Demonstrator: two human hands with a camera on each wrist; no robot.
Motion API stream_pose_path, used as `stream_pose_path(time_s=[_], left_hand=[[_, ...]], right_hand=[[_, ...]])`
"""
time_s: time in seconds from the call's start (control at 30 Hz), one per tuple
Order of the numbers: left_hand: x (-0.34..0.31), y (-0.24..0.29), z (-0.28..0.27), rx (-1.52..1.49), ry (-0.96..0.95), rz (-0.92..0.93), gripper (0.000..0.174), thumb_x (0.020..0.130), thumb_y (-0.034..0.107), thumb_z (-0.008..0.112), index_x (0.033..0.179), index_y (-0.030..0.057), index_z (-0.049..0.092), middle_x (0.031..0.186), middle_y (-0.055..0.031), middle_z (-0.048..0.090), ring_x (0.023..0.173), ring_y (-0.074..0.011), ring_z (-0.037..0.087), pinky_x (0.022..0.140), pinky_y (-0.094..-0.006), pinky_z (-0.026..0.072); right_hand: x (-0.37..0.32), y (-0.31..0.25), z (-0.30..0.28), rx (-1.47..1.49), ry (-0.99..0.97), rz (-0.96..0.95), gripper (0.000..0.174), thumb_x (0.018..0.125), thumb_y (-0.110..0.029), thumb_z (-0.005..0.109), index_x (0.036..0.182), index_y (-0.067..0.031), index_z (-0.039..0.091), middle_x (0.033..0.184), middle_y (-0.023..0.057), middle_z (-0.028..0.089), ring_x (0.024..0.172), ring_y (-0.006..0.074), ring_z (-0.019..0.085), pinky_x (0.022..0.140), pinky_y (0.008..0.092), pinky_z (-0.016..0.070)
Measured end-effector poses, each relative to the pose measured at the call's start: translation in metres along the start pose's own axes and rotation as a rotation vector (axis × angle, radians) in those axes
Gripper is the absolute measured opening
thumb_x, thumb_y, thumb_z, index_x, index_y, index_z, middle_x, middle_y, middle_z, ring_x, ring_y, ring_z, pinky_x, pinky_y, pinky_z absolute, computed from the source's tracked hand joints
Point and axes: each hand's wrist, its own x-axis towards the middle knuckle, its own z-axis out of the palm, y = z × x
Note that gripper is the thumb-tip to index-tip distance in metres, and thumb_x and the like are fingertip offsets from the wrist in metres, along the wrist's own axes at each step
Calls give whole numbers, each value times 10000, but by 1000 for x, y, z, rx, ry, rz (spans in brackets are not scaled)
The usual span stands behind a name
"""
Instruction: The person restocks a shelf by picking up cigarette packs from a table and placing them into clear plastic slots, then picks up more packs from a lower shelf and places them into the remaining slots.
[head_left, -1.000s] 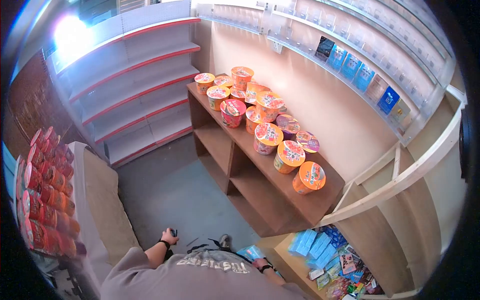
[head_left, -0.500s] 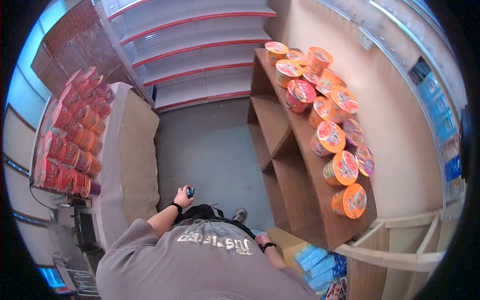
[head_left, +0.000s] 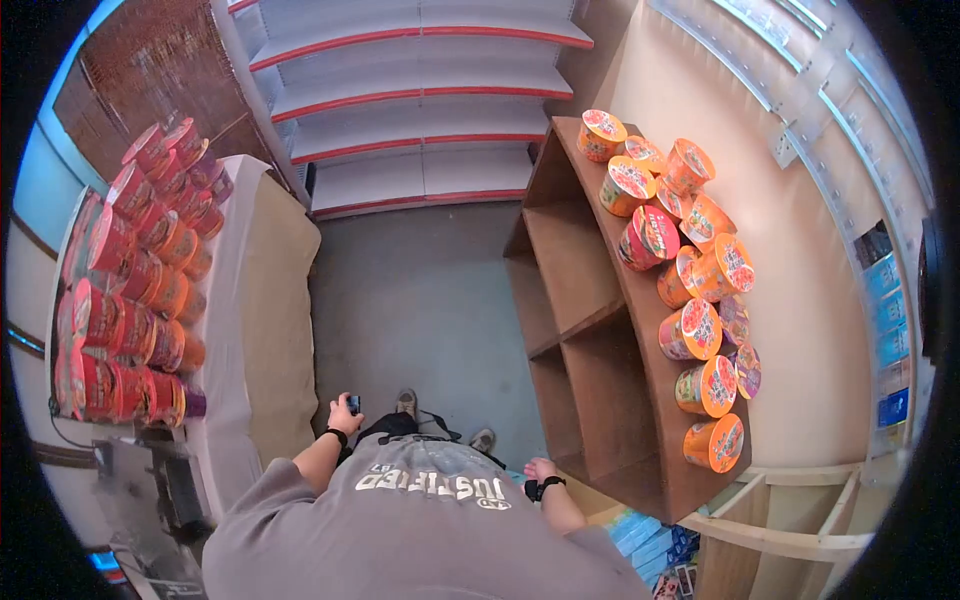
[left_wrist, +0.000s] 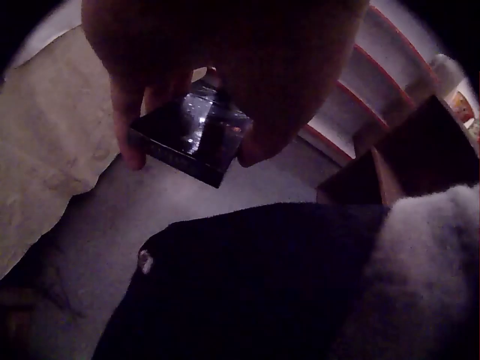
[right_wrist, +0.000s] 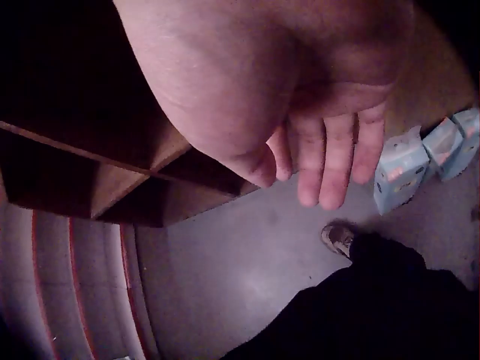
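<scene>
In the left wrist view my left hand (left_wrist: 225, 60) grips a small dark box (left_wrist: 176, 139) with a glossy, transparent-looking face. Fingers lie along one side of it and the thumb along the other. The head view has this left hand (head_left: 343, 416) low in front of my body, between the cloth-covered table and the wooden shelf. My right hand (right_wrist: 277, 82) hangs with loose fingers and holds nothing. Near its fingertips in that wrist view, light-blue packs (right_wrist: 401, 174) stand on the floor. From the head, the right hand (head_left: 540, 470) appears beside the shelf's near end.
Noodle cups (head_left: 690, 330) line the top of a brown wooden shelf (head_left: 590, 300) on the right. Red cups (head_left: 130, 330) are stacked on the cloth-covered table (head_left: 225, 330) at left. White shelving with red edges (head_left: 420, 140) stands ahead. Blue packs (head_left: 640, 540) lie at lower right.
The head view has swung right-to-left across the room, so the wooden shelf sits further right and the table shows more. My right hand has risen into fuller view; the left still holds the box.
</scene>
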Motion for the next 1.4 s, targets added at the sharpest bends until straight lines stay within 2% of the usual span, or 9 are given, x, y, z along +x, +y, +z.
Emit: stream_pose_path(time_s=[0.17, 0.27, 0.6, 0.67, 0.83, 0.97, 1.2, 1.33, 1.4], left_hand=[[67, -1, -21, -88, 7, 60, 777, 714, 250, 740, 1404, 144, 399, 1291, -252, 452, 1139, -437, 560, 982, -461, 484], [100, -1, -40, -111, 10, 59, 779, 712, 248, 737, 1406, 139, 400, 1288, -255, 454, 1144, -441, 555, 988, -464, 480], [187, 31, -88, 148, -185, 191, 732, 734, 287, 765, 1377, 188, 430, 1291, -226, 458, 1149, -406, 564, 967, -455, 501], [217, 58, -96, 320, -205, 448, 698, 747, 286, 768, 1359, 179, 449, 1274, -202, 478, 1154, -398, 562, 955, -458, 505], [236, 226, -139, 301, -125, 1007, 607, 789, 136, 678, 1353, 163, 456, 1226, -196, 506, 1109, -394, 561, 898, -464, 523], [154, 354, -148, 273, -364, 1637, 651, 810, 156, 686, 1401, 152, 414, 1231, -191, 493, 1133, -389, 547, 927, -453, 515], [-12, 507, -163, -174, -609, 1802, 867, 776, 165, 769, 1471, 36, 267, 1277, -233, 470, 1161, -416, 531, 946, -435, 492], [-54, 581, -175, -175, -424, 2067, 904, 756, 175, 797, 1480, 57, 269, 1276, -220, 485, 1087, -411, 581, 883, -442, 526], [-68, 608, -174, -176, -338, 2200, 901, 749, 174, 803, 1477, 59, 284, 1280, -214, 490, 1050, -405, 598, 848, -437, 541]], right_hand=[[-30, -57, 61, -30, 7, -9, 286, 969, -166, 497, 1239, -72, 516, 1040, 144, 663, 826, 240, 674, 567, 322, 503], [-35, -83, 96, -40, -27, -53, 317, 977, -177, 489, 1279, -78, 506, 1053, 134, 661, 825, 219, 673, 555, 318, 499], [-91, -162, 123, -119, 2, -283, 318, 1006, -261, 534, 1260, -70, 538, 1099, 106, 672, 942, 199, 678, 757, 320, 551], [-108, -190, 116, -136, 7, -324, 311, 1002, -237, 538, 1263, -68, 537, 1101, 108, 671, 938, 196, 678, 762, 317, 548], [-190, -271, 110, -144, -14, -636, 356, 982, -192, 577, 1301, -46, 519, 1093, 91, 670, 917, 176, 667, 775, 299, 534], [-272, -344, 108, -124, -144, -866, 410, 984, -172, 589, 1354, -42, 466, 1061, 64, 653, 928, 146, 630, 831, 295, 518], [-373, -423, 66, -403, -28, -1157, 549, 1004, -199, 571, 1469, -49, 322, 1089, 80, 608, 969, 142, 589, 889, 308, 493], [-408, -434, 26, -358, 38, -1302, 525, 994, -175, 578, 1449, -64, 342, 1198, 103, 596, 1066, 163, 589, 916, 323, 491], [-413, -432, 8, -315, 192, -1413, 507, 943, -243, 624, 1390, -94, 435, 1072, 147, 654, 968, 222, 655, 851, 372, 522]])
